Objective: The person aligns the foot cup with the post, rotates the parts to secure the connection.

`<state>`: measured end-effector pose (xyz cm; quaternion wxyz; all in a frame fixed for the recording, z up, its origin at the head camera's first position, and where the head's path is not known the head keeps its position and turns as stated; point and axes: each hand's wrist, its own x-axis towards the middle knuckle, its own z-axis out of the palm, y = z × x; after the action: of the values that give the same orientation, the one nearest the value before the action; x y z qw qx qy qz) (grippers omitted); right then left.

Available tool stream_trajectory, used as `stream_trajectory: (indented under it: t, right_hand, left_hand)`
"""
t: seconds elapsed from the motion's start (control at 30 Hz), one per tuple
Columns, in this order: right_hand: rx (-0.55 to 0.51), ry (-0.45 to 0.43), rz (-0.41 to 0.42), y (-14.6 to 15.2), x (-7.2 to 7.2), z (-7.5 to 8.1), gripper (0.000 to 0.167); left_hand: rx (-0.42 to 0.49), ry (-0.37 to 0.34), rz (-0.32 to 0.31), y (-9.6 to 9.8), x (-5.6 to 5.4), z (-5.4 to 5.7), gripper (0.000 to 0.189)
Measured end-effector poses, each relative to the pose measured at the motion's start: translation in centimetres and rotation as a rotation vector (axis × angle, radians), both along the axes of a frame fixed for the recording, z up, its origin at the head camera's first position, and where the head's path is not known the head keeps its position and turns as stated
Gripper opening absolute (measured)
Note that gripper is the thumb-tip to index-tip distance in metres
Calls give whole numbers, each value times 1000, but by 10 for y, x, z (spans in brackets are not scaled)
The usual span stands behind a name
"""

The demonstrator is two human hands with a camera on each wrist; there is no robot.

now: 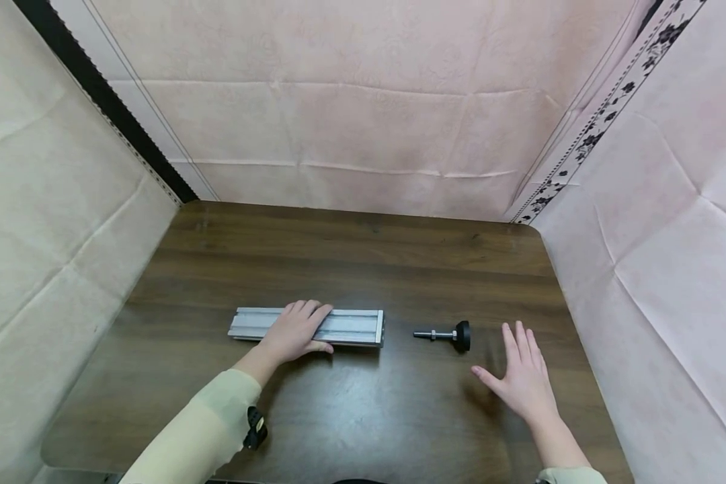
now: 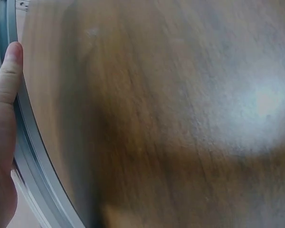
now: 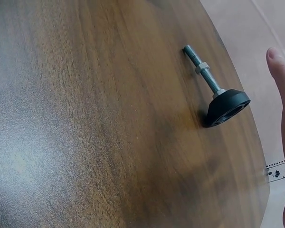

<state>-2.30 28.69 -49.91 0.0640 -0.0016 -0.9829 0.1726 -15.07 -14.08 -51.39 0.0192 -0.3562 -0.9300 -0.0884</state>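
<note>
A silver aluminium extrusion [image 1: 351, 327] with lengthwise grooves lies sideways at the middle left in the head view. My left hand [image 1: 296, 331] grips it from above, fingers over the top and thumb along the near side. In the left wrist view, that thumb [image 2: 12, 71] presses the side of the aluminium profile [image 2: 35, 147]. To the right, a levelling foot [image 1: 444, 335] rests on the table, its threaded stud pointing left and its black base to the right. A nut [image 3: 202, 68] sits partway along the stud. My right hand [image 1: 523, 376] hovers right of the foot, fingers extended, holding nothing.
The brown wood-grain table [image 1: 351, 262] has rounded corners. Pale cloth hangs behind it [image 1: 339, 128] and on both sides, with a dark strip [image 1: 115, 107] at left and a floral border [image 1: 599, 128] at right. A dark object shows at the bottom edge.
</note>
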Motion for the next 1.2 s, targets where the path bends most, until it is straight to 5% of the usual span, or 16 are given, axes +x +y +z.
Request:
stream_trajectory:
  t: [0.27,0.67,1.2]
  right_hand:
    - [-6,24,20,-4,-4,5,103]
    - [-28,64,72,-13,-9,15,106]
    - [-116,75,189,-59,-32,43,109]
  left_hand:
    - [163,-67,-38,2,4,18,81]
    - [254,-101,-75,12,12,42,81]
    - [413,-135,-37,28,23,60,88]
